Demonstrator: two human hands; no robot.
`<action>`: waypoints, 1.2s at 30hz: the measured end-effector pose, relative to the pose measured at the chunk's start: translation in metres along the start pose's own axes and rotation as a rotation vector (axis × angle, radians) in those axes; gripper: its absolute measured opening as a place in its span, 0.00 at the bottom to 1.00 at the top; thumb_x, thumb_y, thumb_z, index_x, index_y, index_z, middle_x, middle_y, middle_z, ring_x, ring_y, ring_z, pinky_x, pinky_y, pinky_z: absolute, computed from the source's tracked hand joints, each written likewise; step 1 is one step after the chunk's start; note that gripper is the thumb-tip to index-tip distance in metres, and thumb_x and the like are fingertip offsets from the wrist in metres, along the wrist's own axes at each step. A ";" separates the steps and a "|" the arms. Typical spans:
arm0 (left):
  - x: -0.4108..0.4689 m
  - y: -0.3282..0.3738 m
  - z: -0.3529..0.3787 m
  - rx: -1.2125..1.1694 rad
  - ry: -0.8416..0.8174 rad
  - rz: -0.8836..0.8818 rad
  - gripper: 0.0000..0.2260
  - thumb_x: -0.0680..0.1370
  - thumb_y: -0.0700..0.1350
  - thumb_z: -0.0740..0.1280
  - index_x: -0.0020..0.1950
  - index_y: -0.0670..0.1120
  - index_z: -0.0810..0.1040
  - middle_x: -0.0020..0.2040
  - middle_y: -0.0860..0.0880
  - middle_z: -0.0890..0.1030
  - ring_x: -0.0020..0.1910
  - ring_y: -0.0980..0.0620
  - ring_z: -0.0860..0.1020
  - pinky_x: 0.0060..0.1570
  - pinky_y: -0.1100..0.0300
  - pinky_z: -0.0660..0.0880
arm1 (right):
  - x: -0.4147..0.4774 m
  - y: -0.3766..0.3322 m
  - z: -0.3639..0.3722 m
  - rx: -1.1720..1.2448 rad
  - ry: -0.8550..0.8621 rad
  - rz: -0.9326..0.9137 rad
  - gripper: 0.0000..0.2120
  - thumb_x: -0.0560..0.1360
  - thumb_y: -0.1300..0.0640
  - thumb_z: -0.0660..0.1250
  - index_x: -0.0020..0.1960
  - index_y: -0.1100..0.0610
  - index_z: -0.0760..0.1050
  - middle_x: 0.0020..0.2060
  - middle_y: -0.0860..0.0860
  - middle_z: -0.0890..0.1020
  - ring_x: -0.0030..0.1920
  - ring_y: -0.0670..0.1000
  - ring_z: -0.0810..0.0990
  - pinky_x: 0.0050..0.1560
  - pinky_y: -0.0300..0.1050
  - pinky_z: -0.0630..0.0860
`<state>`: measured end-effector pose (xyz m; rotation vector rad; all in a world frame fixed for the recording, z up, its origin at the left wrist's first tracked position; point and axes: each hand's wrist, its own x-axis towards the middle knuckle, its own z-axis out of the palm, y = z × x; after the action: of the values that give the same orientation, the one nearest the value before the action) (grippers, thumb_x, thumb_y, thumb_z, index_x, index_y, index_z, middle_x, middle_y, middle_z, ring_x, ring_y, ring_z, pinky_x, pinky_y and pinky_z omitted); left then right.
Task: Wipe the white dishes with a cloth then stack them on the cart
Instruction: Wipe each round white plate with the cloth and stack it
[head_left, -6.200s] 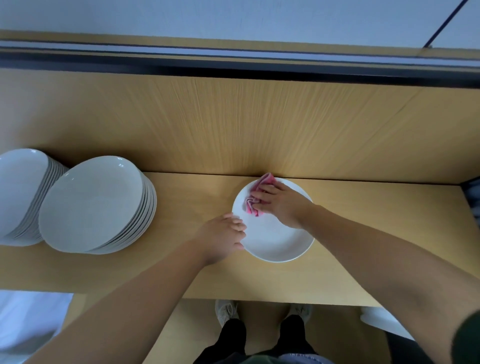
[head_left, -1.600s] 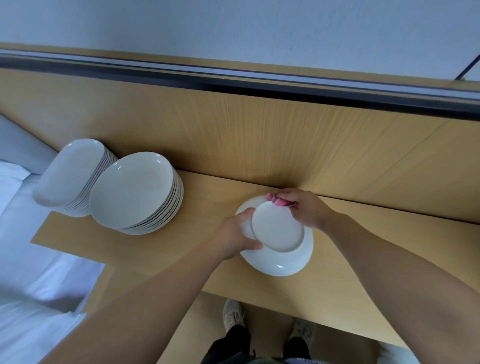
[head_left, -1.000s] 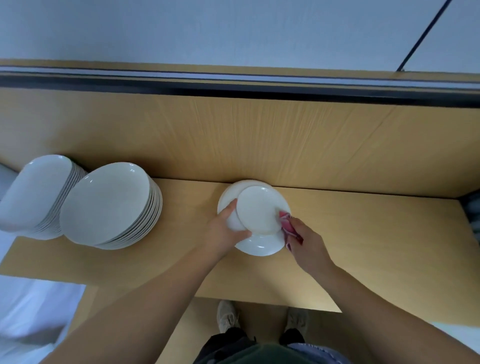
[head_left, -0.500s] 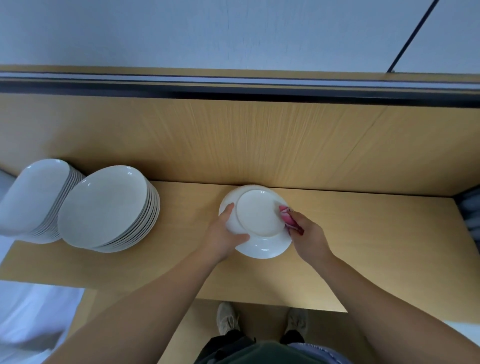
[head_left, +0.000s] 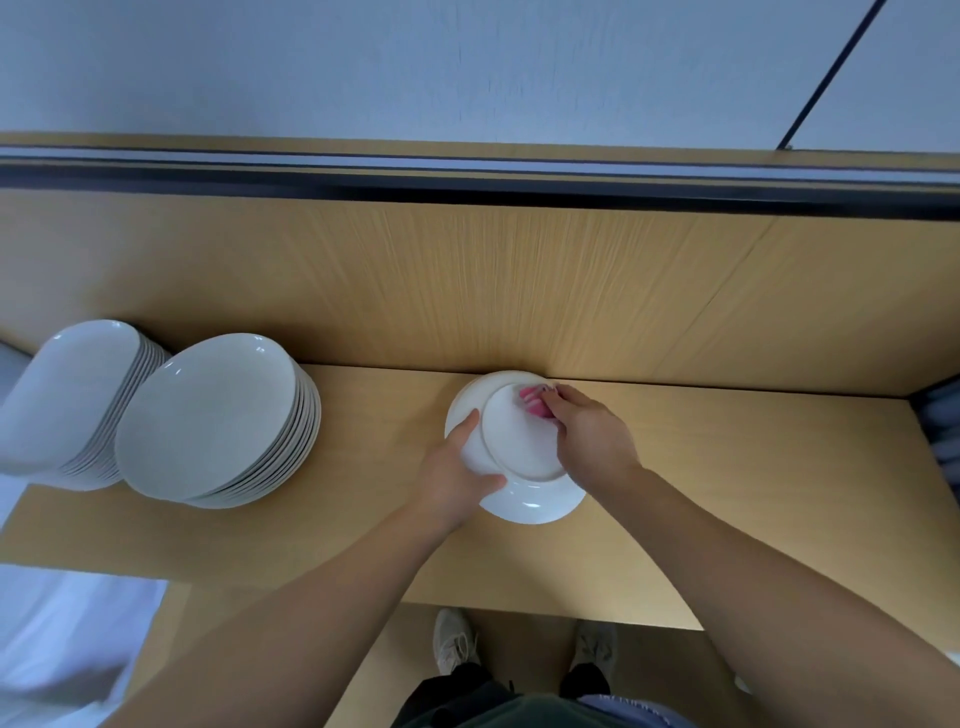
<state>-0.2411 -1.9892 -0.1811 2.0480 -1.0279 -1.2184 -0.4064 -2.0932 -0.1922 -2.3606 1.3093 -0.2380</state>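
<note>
A pale wooden counter (head_left: 727, 493) runs across the view, with an upright wooden back panel (head_left: 467, 286) behind it. It is seen from above, from the person's own head.

Two tall stacks of white dishes stand at the counter's left end. The outer stack (head_left: 67, 395) is at the far left and the inner stack (head_left: 208, 415) is just beside it. Both are well apart from the hands. No cart shows in the view.

At the middle of the counter, close to the back panel, is a single white plate (head_left: 519, 452). It is turned upside down, so its round base ring faces up. It seems tilted, and whether it rests on the counter or is held just above it cannot be told.

The left hand (head_left: 452, 483) grasps the plate's near-left rim, with its fingers (head_left: 470, 423) wrapped onto the underside to steady it. The right hand (head_left: 592, 436) reaches in from the right, and its fingers (head_left: 553, 408) are bunched around a small pink cloth (head_left: 532, 402). They press the cloth onto the far edge of the base ring.

The plate is round, so it has no long axis to line up. What likely matters next is that the rest of the base lies toward the person from the cloth. The wiping stroke should therefore probably draw back along the ring. The stacks lie on the left hand's side, and that hand already holds the plate.
</note>
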 end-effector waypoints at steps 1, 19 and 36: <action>0.000 0.000 0.000 -0.001 0.003 -0.008 0.40 0.71 0.44 0.74 0.77 0.57 0.57 0.70 0.49 0.68 0.65 0.49 0.70 0.64 0.53 0.71 | 0.008 -0.004 0.004 -0.094 -0.056 0.029 0.22 0.77 0.62 0.58 0.69 0.48 0.70 0.66 0.44 0.72 0.58 0.55 0.76 0.51 0.45 0.75; -0.001 -0.001 -0.004 0.002 0.002 0.001 0.40 0.70 0.45 0.76 0.77 0.55 0.58 0.70 0.51 0.69 0.66 0.51 0.71 0.63 0.56 0.71 | -0.027 -0.003 0.028 -0.031 -0.029 -0.443 0.25 0.62 0.72 0.73 0.56 0.55 0.83 0.59 0.54 0.82 0.55 0.62 0.81 0.56 0.53 0.78; 0.001 -0.001 -0.003 0.008 -0.006 0.010 0.40 0.70 0.42 0.75 0.77 0.55 0.59 0.69 0.50 0.70 0.66 0.50 0.69 0.62 0.58 0.70 | 0.025 0.023 -0.003 -0.210 -0.011 -0.499 0.18 0.68 0.71 0.66 0.53 0.56 0.83 0.56 0.53 0.82 0.56 0.60 0.80 0.47 0.53 0.81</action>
<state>-0.2380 -1.9893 -0.1808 2.0438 -1.0460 -1.2175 -0.4114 -2.1261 -0.2009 -2.8348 0.7479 -0.2424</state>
